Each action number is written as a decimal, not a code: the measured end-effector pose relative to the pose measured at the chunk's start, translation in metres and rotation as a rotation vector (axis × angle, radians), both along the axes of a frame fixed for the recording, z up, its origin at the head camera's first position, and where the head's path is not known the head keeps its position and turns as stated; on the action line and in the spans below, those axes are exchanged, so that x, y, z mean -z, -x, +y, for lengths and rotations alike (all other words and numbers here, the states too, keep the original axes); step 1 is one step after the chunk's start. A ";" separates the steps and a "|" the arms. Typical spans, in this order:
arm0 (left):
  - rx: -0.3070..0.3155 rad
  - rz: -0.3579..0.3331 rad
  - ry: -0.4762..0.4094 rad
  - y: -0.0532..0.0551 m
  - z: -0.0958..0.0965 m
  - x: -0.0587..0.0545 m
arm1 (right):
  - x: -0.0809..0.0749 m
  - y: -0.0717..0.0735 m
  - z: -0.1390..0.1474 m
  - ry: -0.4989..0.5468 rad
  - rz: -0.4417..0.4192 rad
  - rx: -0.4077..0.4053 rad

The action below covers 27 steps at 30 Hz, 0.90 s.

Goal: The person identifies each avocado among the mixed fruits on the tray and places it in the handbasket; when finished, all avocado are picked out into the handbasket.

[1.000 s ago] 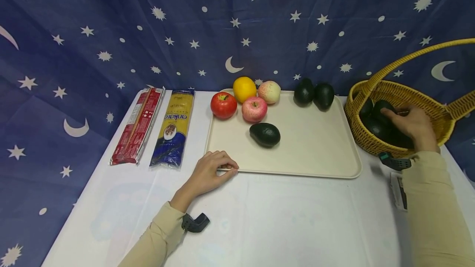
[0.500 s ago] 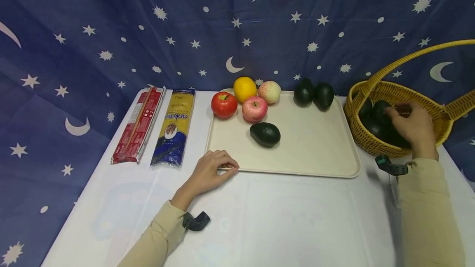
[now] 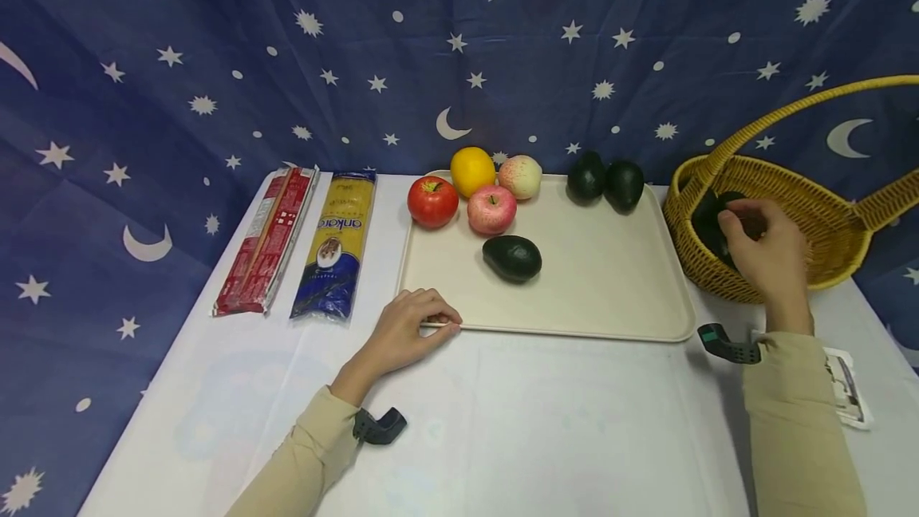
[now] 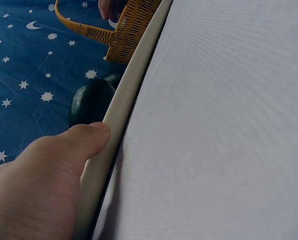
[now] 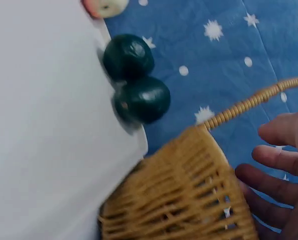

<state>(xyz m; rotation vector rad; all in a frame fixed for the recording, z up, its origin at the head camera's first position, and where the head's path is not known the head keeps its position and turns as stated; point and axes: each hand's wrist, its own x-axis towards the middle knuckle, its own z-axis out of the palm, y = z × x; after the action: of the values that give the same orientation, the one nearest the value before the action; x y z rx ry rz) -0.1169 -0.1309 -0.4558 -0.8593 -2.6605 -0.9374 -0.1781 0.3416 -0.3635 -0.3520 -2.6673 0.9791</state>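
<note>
A beige tray [image 3: 596, 301] lies on the table, its front rim pinched by my left hand [image 3: 405, 333] near the left corner. In the left wrist view the thumb [image 4: 88, 140] lies along that rim. On the tray are a tomato [image 3: 433, 202], an orange fruit [image 3: 473, 172], an apple [image 3: 491, 210], a peach [image 3: 520, 176] and three avocados, one near the middle [image 3: 513, 258]. My right hand [image 3: 771, 250] is over the wicker basket [image 3: 840, 238], close to dark avocados [image 3: 707, 214]. In the right wrist view its fingers [image 5: 279, 160] are spread loosely, nothing visible between them; they hide part of the basket's contents in the head view.
Two packets, one red [image 3: 266, 242] and one yellow and blue [image 3: 333, 246], lie left of the tray. The basket's tall handle [image 3: 797, 106] arches over it. A flat white item [image 3: 850, 389] lies beside my right sleeve. A starry cloth [image 3: 359, 38] hangs behind.
My right hand has moved left within the basket opening, uncovering its right side and covering more of the avocados. My left hand has stayed on the tray rim.
</note>
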 end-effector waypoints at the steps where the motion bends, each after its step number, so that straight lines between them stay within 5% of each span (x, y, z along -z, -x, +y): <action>1: 0.000 0.002 0.002 0.000 0.000 0.000 | 0.001 -0.001 -0.003 0.001 0.029 -0.018; 11: -0.013 -0.002 0.008 0.000 -0.002 0.000 | 0.005 -0.003 -0.047 -0.016 0.228 -0.211; 27: -0.003 -0.019 -0.005 0.001 0.000 0.002 | 0.022 -0.003 -0.109 -0.082 0.202 -0.511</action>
<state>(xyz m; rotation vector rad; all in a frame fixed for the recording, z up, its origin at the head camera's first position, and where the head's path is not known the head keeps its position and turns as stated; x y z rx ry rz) -0.1176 -0.1304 -0.4578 -0.8494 -2.6730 -0.9563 -0.1750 0.2326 -0.3853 0.4459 -2.6446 0.9671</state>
